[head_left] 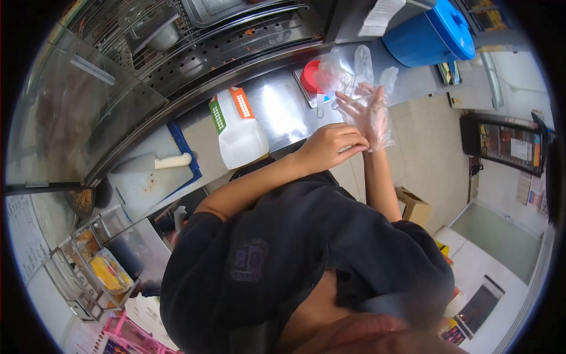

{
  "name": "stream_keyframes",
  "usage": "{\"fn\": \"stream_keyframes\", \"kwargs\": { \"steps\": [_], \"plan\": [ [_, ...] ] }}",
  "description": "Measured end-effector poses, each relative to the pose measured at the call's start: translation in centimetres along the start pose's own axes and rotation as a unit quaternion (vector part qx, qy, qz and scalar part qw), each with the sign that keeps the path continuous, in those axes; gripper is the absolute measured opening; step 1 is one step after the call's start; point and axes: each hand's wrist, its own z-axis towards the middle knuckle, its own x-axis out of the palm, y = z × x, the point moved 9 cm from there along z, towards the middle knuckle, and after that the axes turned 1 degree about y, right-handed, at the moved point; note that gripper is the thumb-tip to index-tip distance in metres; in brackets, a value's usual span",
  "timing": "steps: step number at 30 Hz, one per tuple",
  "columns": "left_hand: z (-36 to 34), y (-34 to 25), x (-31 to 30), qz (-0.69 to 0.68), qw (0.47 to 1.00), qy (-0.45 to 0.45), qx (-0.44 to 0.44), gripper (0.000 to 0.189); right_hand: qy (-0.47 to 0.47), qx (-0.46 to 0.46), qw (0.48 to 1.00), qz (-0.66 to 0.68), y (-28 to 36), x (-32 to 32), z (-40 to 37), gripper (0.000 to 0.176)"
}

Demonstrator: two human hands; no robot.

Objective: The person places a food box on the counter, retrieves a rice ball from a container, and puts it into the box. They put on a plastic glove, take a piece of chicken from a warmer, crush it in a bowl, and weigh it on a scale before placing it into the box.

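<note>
My right hand (372, 113) is inside a clear disposable plastic glove (383, 139), with its fingers spread apart. At that wrist, my bare left hand (335, 145) pinches the glove's loose cuff between its fingertips. Beyond the gloved fingers, more thin clear plastic (363, 62) lies crumpled on the steel counter (283, 112). It partly overlaps a red round container (311, 76), which stands on a small scale (312, 99).
A white box with orange and green labels (242, 135) stands left of my hands. Farther left, a knife with a pale handle (172, 161) lies on a cutting board (150, 187). A blue lidded bucket (421, 38) stands at upper right; metal racks (236, 50) line the back.
</note>
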Motion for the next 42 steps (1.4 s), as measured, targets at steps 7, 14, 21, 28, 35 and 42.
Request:
{"fn": "stream_keyframes", "kwargs": {
  "steps": [7, 14, 21, 28, 35, 42],
  "plan": [
    [1.4, 2.3, 0.6, 0.009, 0.996, -0.049, -0.074, 0.011, 0.159, 0.041, 0.976, 0.145, 1.4, 4.0, 2.6, 0.074],
    [4.4, 2.7, 6.7, -0.015, 0.999, -0.013, -0.040, 0.012, 0.257, 0.067, 0.923, 0.278, 3.2, 3.7, 5.4, 0.083],
    [7.6, 2.0, 4.2, -0.011, 0.998, -0.053, -0.038, 0.024, 0.418, -0.016, 0.902, 0.102, 11.0, 10.9, 7.7, 0.106],
    [-1.1, 1.8, -3.1, 0.050, 0.956, -0.242, -0.161, 0.037, 0.273, -0.609, 0.605, -0.434, 26.5, 28.3, 6.1, 0.058],
    [-13.1, -1.2, -11.8, 0.147, 0.855, -0.438, -0.237, 0.029, 0.224, -0.337, 0.592, -0.697, 25.0, 38.1, 15.3, 0.058],
    [-16.2, -1.4, -15.3, 0.144, 0.833, -0.487, -0.222, 0.027, 0.222, -0.316, 0.558, -0.735, 24.1, 39.9, 21.6, 0.055]
  ]
}}
